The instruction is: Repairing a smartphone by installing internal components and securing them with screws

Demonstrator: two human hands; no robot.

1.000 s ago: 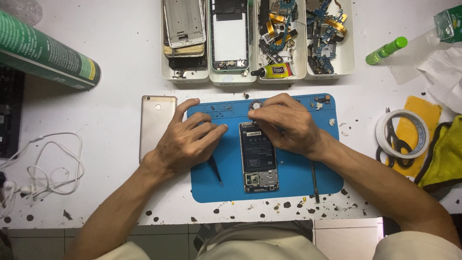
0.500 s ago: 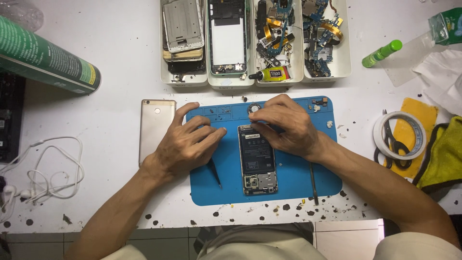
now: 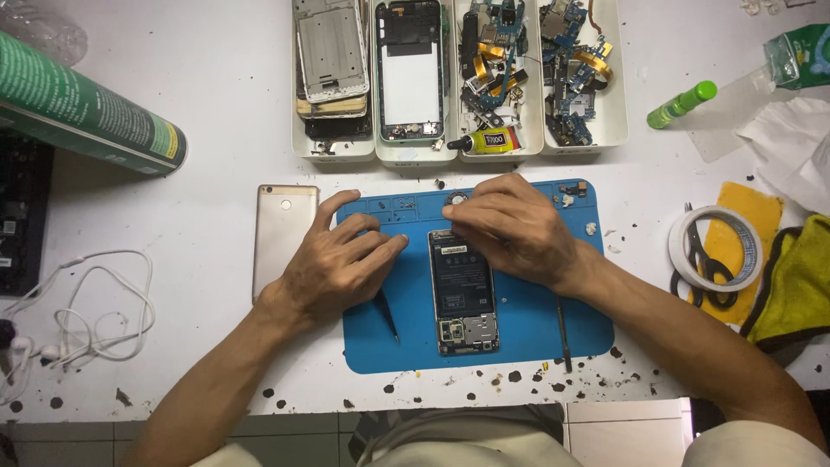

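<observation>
The left hand point(image 3: 339, 265) lies palm down on the blue repair mat point(image 3: 536, 333), fingers loosely spread and holding nothing, its fingertips just beside the left edge of the opened smartphone point(image 3: 464, 291); the right hand point(image 3: 512, 228) covers the phone's top end, fingers curled together and pressed down there, and whether they pinch anything cannot be told; the phone lies flat, back off, its dark battery and lower circuit board exposed, reaching from under the right hand toward the person; just below the left hand a thin black tool point(image 3: 386, 313) rests on the mat; beyond the left hand's little-finger side a gold back cover point(image 3: 282, 233) lies on the white counter point(image 3: 199, 199), touching the mat's edge; near the right wrist a slim screwdriver point(image 3: 563, 333) lies across the mat's near edge; past both hands, four white trays point(image 3: 621, 104) stand in a row, holding phone frames, circuit boards and a small glue tube point(image 3: 487, 140); well to the right of the right forearm a tape roll point(image 3: 714, 249) lies over scissors; far left of the left arm lie a white cable point(image 3: 95, 311) and a green can point(image 3: 82, 111) on its side.
</observation>
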